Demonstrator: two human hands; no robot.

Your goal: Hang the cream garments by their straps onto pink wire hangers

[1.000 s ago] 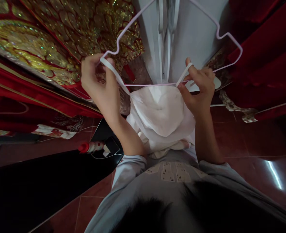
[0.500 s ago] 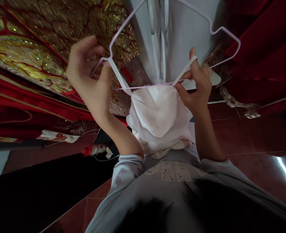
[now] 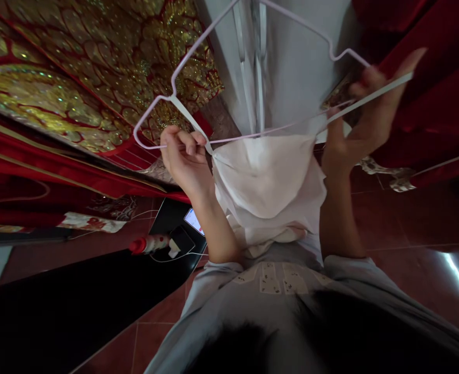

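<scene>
A white garment [image 3: 268,182] with thin straps hangs in front of me from a pale pink wire hanger [image 3: 198,47]. The left strap sits in the hanger's left notch. My left hand [image 3: 185,163] is closed around the hanger's lower bar beside the garment's left top corner. My right hand [image 3: 365,117] is raised at the hanger's right end with fingers stretched, and the right strap [image 3: 369,93] is pulled taut across them toward the right notch.
Red and gold embroidered garments [image 3: 77,78] hang at the left, dark red velvet [image 3: 428,93] at the right. Behind the hanger stands a white door or wall [image 3: 299,67]. Below lie a black surface [image 3: 58,306] with a phone [image 3: 194,221] and a charger plug, and a red tiled floor [image 3: 408,249].
My left hand let go of the left strap at the notch and dropped to the hanger's lower bar. My right hand swung up and right, stretching the right strap outward.
</scene>
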